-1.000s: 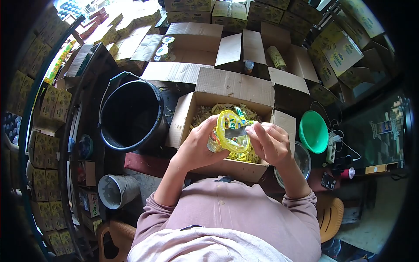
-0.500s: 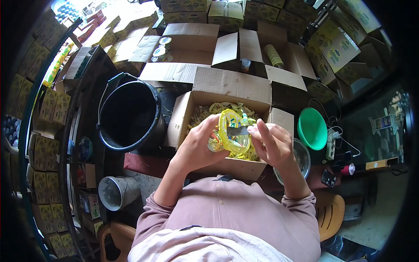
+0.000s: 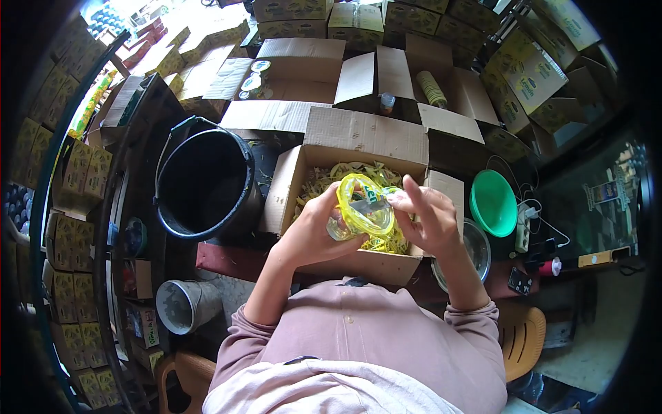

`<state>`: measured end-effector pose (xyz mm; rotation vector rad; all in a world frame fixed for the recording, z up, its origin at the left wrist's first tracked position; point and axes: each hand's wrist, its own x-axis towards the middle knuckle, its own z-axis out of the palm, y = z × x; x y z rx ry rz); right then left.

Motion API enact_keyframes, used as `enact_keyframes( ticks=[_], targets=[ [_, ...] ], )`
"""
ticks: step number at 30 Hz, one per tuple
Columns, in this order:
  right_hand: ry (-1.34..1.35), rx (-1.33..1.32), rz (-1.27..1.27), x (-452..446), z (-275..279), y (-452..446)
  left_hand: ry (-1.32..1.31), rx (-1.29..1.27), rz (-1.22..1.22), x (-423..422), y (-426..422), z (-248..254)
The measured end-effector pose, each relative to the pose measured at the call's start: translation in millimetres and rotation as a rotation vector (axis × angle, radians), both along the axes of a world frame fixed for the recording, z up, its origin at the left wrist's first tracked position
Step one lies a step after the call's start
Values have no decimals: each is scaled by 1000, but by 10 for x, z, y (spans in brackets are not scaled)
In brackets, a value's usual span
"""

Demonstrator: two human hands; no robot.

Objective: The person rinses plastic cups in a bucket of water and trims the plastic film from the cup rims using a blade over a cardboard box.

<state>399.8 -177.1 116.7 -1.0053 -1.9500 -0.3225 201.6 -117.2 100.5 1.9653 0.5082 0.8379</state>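
Observation:
My left hand point(image 3: 314, 226) is closed around a clear plastic tub point(image 3: 376, 219) with a yellow printed wrap point(image 3: 347, 190) along its rim. The tub is tilted on its side, its round end turned toward me. My right hand point(image 3: 434, 217) pinches a flat grey metal blade point(image 3: 364, 205) that lies across the tub's round end; the blade's handle is hidden by the fingers. A loose piece of the printed wrap shows near the right fingertips. Beneath both hands is an open cardboard box point(image 3: 365, 131) holding yellow shredded strips point(image 3: 319, 183).
A black bucket point(image 3: 162, 200) stands left of the box, and a grey bucket point(image 3: 176, 303) sits lower. To the right are a green bowl point(image 3: 493, 203), a clear bowl point(image 3: 477, 252) and a phone point(image 3: 520, 281). More open cartons point(image 3: 276, 116) stand behind.
The printed wrap has shifted and bunched around the tub's rim, and its lettering has moved right. My right hand has moved slightly, its index finger straighter. The blade stays across the tub.

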Motion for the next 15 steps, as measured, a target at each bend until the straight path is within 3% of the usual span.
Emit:
enact_keyframes(
  ticks=[5,8,11,15],
  targets=[
    [385,-393,15,-26,93,12,-83,-135,-172,-16,139,-134],
    [494,-563,-34,-21,171,3,-101,-127,-136,0,151,-200],
    [373,-571,-25,30,149,-13,-94,-178,-141,-20,146,-168],
    [194,-299,-118,-19,103,-67,-121,-150,-91,-34,144,-180]
  ],
)
